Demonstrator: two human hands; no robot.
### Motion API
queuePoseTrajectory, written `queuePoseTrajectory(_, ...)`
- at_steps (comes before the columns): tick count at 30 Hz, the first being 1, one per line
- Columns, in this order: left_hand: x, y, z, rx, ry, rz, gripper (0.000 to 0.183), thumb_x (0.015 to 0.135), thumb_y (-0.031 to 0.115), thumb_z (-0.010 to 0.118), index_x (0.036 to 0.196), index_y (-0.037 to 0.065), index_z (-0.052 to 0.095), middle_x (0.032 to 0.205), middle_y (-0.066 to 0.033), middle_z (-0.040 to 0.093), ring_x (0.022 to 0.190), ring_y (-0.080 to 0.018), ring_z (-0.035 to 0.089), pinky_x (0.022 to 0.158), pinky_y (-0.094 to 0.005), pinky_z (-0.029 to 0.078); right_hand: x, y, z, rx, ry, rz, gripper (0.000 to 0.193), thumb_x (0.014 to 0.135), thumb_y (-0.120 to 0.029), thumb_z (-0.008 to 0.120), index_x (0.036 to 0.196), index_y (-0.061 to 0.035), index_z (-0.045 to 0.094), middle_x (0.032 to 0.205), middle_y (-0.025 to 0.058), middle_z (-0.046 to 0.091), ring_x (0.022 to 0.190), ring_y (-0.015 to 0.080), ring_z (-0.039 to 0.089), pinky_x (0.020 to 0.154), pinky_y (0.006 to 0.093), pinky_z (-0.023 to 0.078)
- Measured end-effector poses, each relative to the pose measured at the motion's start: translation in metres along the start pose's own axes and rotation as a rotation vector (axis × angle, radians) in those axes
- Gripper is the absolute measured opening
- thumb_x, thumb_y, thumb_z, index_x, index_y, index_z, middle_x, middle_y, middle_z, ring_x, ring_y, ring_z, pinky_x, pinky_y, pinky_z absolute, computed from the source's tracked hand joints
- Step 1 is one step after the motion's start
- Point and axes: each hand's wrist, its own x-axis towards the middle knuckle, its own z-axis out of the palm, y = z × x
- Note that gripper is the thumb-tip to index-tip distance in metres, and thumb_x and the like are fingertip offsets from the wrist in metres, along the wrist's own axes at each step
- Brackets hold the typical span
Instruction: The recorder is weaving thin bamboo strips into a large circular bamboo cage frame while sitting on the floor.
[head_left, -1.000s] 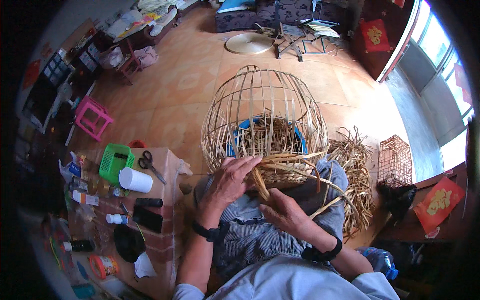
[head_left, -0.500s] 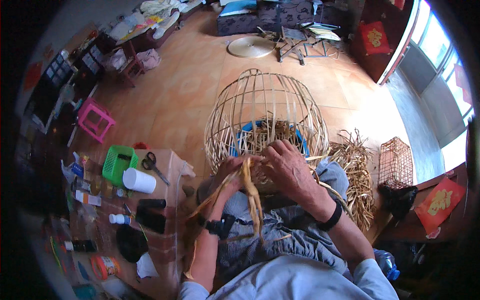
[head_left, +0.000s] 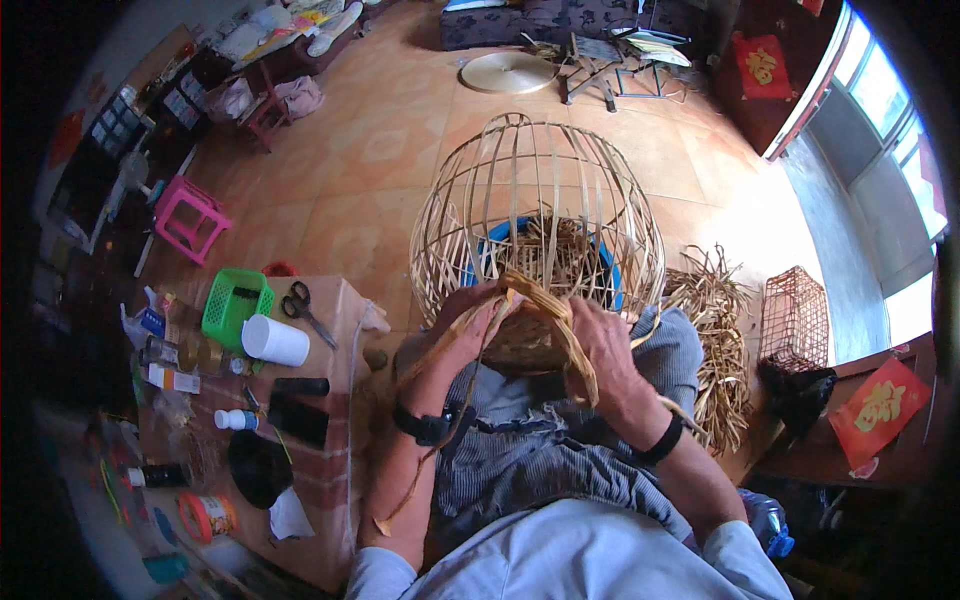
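Pale flat bamboo strips pinched between the curled fingers of left hand and right hand, both closed on them, strips arching across the lap, domed open-weave bamboo cage frame just beyond the knuckles, cluttered low table at left.
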Motion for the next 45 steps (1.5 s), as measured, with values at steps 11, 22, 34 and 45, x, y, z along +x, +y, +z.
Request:
queuePoseTrajectory(11, 0.006, 0.051, 0.046, 0.634, 0.312, 0.095, 0.016, 0.101, 0.02, 0.068, 0.112, 0.009, 0.064, 0.088, -0.0115, 0.073, 0.093, -0.0327, 0.073, 0.087, -0.0474, 0.046, 0.011, 0.018, -0.012, 0.798, -0.022, 0.15, 0.033, 0.099, -0.026, 0.076, 0.122, -0.0026, 0.07, 0.1, 0.0136, 0.071, 0.091, 0.0301, 0.071, 0.083, 0.0419, 0.058)
queuePoseTrajectory(22, 0.004, 0.075, 0.004, 0.201, 0.014, -0.037, 0.028, 0.1, 0.019, 0.072, 0.126, 0.007, 0.069, 0.114, -0.0155, 0.079, 0.108, -0.0315, 0.076, 0.092, -0.0459, 0.058, 0.021, 0.012, 0.004, 1.011, 0.144, 0.215, 0.015, 0.099, -0.012, 0.07, 0.112, -0.0042, 0.067, 0.099, 0.006, 0.069, 0.09, 0.0149, 0.063, 0.081, 0.0318, 0.054)
queuePoseTrajectory(34, -0.025, 0.06, -0.017, 0.087, 0.486, -0.007, 0.022, 0.1, -0.003, 0.059, 0.116, 0.002, 0.074, 0.107, -0.0102, 0.08, 0.098, -0.019, 0.077, 0.091, -0.0333, 0.059, 0.003, 0.024, 0.016, 1.322, 0.077, 0.609, 0.022, 0.104, -0.026, 0.076, 0.106, -0.0048, 0.068, 0.093, 0.0028, 0.071, 0.08, 0.0103, 0.068, 0.067, 0.0235, 0.053)
queuePoseTrajectory(45, -0.024, 0.074, 0.026, 0.268, 0.321, 0.199, 0.037, 0.099, -0.002, 0.062, 0.133, 0.008, 0.07, 0.129, -0.0137, 0.074, 0.121, -0.0337, 0.07, 0.106, -0.0439, 0.055, 0.003, 0.018, 0.007, 1.304, 0.049, 0.663, 0.021, 0.105, -0.025, 0.074, 0.11, -0.0055, 0.069, 0.094, 0.0036, 0.073, 0.081, 0.0106, 0.07, 0.067, 0.026, 0.056)
